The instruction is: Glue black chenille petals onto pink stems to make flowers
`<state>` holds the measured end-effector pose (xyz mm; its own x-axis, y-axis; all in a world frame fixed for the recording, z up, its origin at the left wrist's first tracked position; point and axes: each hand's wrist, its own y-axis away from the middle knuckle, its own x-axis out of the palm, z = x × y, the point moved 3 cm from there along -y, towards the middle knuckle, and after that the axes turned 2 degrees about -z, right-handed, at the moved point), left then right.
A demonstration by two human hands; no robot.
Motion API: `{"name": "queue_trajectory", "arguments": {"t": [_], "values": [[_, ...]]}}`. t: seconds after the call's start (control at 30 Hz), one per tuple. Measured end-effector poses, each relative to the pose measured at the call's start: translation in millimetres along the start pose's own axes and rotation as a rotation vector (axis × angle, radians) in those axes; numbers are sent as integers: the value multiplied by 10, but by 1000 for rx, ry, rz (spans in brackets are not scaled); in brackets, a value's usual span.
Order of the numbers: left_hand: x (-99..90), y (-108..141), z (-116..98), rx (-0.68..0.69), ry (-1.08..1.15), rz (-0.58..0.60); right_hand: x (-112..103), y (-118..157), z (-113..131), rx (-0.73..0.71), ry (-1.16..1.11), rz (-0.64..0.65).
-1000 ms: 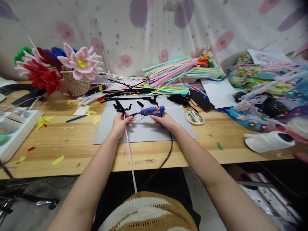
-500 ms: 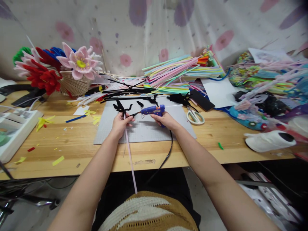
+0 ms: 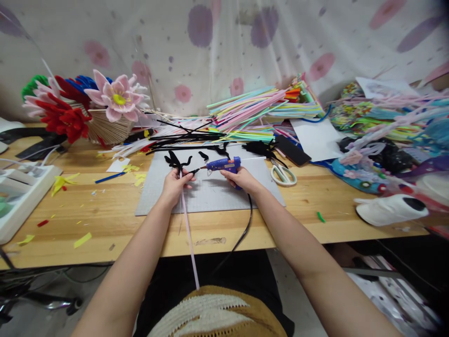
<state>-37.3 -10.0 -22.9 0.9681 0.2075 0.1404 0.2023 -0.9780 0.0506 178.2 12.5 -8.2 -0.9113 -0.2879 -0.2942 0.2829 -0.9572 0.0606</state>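
My left hand (image 3: pixel 174 186) is closed on a pale pink stem (image 3: pixel 189 238), with a black fuzzy piece (image 3: pixel 173 160) spreading above the fingers. A small black tip sticks out to the right of its fingertips. My right hand (image 3: pixel 239 178) grips a blue glue gun (image 3: pixel 224 164), whose nozzle points left and stops close to that black tip. A clear glue stick juts from the gun's back end, and a black cord (image 3: pixel 245 229) hangs below. Under both hands lies a grey mat (image 3: pixel 210 201).
Scissors (image 3: pixel 288 178) and a dark phone (image 3: pixel 293 150) lie right of the mat. Fuzzy flowers (image 3: pixel 119 99) stand back left. Bundles of colored stems (image 3: pixel 252 107) line the back. A power strip (image 3: pixel 24 201) sits left, a white glue gun-like object (image 3: pixel 389 209) right.
The glue gun's nozzle has come slightly away from the black tip at my left fingers. The camera view has shifted a little. Both hands keep their hold.
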Motion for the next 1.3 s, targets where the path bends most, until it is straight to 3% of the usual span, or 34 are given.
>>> {"name": "queue_trajectory", "arguments": {"t": [0.17, 0.37, 0.6, 0.7, 0.8, 0.93, 1.07, 1.13, 1.3], "values": [[0, 3, -1, 0, 6, -3, 56, 35, 65, -17, -60, 77], [-6, 0, -2, -2, 4, 4, 5, -8, -20, 1, -21, 5], [-9, -6, 1, 6, 20, 3, 51, 12, 16, -9, -47, 45], [-15, -8, 2, -7, 32, -3, -2, 0, 4, 19, -9, -13], [-16, -2, -6, -23, 48, -15, -184, 4, -14, 24, -36, -124], [-12, 13, -25, -34, 64, -27, -622, 22, -111, -37, 19, -403], [-14, 18, -32, -23, 101, -38, -972, 9, -316, 67, 267, -683], [-18, 17, -31, -13, 114, -41, -1011, -22, -374, 99, 407, -705], [-17, 26, -40, -24, 133, -45, -912, -56, -372, 207, 649, -591]]}}
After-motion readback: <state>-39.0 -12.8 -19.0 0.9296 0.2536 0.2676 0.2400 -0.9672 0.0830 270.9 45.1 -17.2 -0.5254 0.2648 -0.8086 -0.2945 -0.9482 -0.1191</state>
